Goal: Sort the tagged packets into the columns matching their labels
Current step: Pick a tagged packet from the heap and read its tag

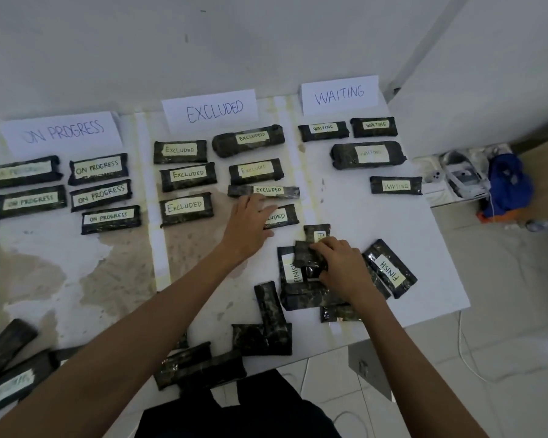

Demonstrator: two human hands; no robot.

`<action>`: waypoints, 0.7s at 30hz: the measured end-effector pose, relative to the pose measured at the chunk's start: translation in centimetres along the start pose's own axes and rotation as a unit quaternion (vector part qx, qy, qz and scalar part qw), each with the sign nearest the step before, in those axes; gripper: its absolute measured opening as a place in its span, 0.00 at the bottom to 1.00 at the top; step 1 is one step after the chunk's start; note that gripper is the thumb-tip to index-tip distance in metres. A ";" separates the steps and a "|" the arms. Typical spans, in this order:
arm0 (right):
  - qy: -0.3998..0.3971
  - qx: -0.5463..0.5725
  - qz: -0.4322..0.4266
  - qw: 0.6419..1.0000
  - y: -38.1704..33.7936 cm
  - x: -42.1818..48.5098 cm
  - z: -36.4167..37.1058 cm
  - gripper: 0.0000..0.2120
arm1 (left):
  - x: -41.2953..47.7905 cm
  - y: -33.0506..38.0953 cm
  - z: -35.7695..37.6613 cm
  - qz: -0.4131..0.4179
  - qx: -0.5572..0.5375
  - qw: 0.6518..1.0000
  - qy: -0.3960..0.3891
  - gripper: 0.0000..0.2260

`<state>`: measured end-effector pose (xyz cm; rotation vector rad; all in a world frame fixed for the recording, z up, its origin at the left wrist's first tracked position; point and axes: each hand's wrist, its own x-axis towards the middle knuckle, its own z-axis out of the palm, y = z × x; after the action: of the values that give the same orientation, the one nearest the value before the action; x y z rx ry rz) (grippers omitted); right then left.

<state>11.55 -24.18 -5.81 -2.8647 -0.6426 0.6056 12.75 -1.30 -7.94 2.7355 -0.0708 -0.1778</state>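
Across the bench (393, 248), five ON PROGRESS packets (99, 168), seven EXCLUDED packets (187, 174) and four WAITING packets (368, 154) are lying with their long axes left to right. The left hand (250, 224) is pressing straight fingers (264, 213) on the nearest EXCLUDED packet (283, 216). The right hand (340, 267) is gripping a tilted packet (309, 256) atop the unsorted pile (310, 300).

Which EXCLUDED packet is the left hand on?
The nearest EXCLUDED packet, on that column's right: the left hand covers the start of its label; the other six labels show whole.
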 end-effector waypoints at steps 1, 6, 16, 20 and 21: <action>0.004 0.002 -0.002 1.000 -0.1 0.0 -0.1 0.27 | -0.5 0.2 -0.2 0.006 -0.019 1.000 0.012 0.23; 0.052 0.076 0.017 0.996 -0.7 0.1 -1.7 0.17 | -3.7 1.1 -1.3 -0.023 -0.164 0.986 0.023 0.18; 0.013 0.462 0.134 0.877 -3.4 0.5 -5.5 0.13 | -8.7 2.5 -4.6 -0.107 -0.343 0.933 -0.007 0.15; 0.002 0.520 0.138 0.843 -5.7 0.3 -6.1 0.14 | -9.4 2.4 -5.4 -0.145 -0.356 0.923 -0.017 0.16; -0.007 0.533 0.140 0.834 -6.5 0.2 -6.1 0.13 | -9.6 2.4 -5.5 -0.149 -0.355 0.923 -0.018 0.17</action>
<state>11.74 -18.59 1.10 -1.8675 0.1472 0.7104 3.91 -0.70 -0.91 2.0009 0.3378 -0.2748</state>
